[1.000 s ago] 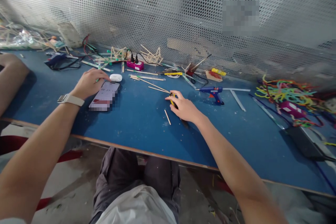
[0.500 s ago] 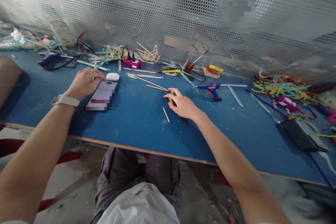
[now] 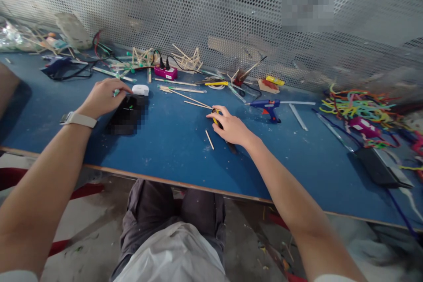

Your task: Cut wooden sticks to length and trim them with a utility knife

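My left hand [image 3: 105,96], with a pale watch band at the wrist, lies at the upper left edge of a phone [image 3: 124,116]. The phone is flat on the table with a dark screen and a small green mark. One outstretched finger reaches toward a white earbud case [image 3: 140,90] just above the phone. Loosely curved over a yellow-and-black hand tool [image 3: 216,120] is my right hand [image 3: 231,128]; most of the tool is hidden beneath it. Two thin wooden sticks [image 3: 194,100] end near its fingertips. A short stick [image 3: 209,140] lies in front.
Toward the right are a blue glue gun [image 3: 269,108] and a clear glue stick [image 3: 298,117]. A pink power adapter [image 3: 166,72], stick frames [image 3: 188,59] and a yellow cutter [image 3: 216,83] line the back. Colourful pipe cleaners [image 3: 350,105] and a black box [image 3: 376,167] sit farther right.
The phone screen has gone from lit to dark. My left hand has shifted slightly at the phone's edge. My right hand stays on the tool; the view has tilted a little.
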`<action>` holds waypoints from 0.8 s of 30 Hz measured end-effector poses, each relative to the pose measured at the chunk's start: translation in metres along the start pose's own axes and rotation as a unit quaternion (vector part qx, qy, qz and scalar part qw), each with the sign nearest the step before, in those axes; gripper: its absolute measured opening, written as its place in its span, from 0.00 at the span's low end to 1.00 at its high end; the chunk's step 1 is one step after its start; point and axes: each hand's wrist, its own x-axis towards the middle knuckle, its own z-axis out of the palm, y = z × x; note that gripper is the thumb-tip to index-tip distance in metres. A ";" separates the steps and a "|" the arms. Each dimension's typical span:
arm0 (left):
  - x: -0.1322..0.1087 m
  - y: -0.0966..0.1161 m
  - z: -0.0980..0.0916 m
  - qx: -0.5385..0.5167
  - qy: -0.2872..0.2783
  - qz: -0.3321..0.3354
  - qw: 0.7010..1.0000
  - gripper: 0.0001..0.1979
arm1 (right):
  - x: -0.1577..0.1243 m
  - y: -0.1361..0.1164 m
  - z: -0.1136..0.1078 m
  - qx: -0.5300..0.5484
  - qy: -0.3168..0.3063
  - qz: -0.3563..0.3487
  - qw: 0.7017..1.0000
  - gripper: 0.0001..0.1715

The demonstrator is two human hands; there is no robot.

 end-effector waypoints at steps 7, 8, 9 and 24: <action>0.001 -0.005 -0.004 0.020 -0.061 -0.041 0.997 0.27 | 0.000 0.000 -0.001 0.004 -0.001 -0.002 1.000 0.32; 0.001 -0.006 -0.004 0.022 -0.067 -0.047 0.996 0.28 | 0.000 0.000 0.000 0.005 0.000 -0.002 1.000 0.32; 0.001 -0.007 -0.005 0.025 -0.072 -0.054 0.996 0.28 | 0.000 0.000 0.000 0.005 0.000 -0.003 1.000 0.32; 0.004 -0.035 -0.007 -0.044 -0.133 -0.007 0.990 0.39 | 0.000 0.000 -0.001 0.010 -0.006 0.002 1.000 0.33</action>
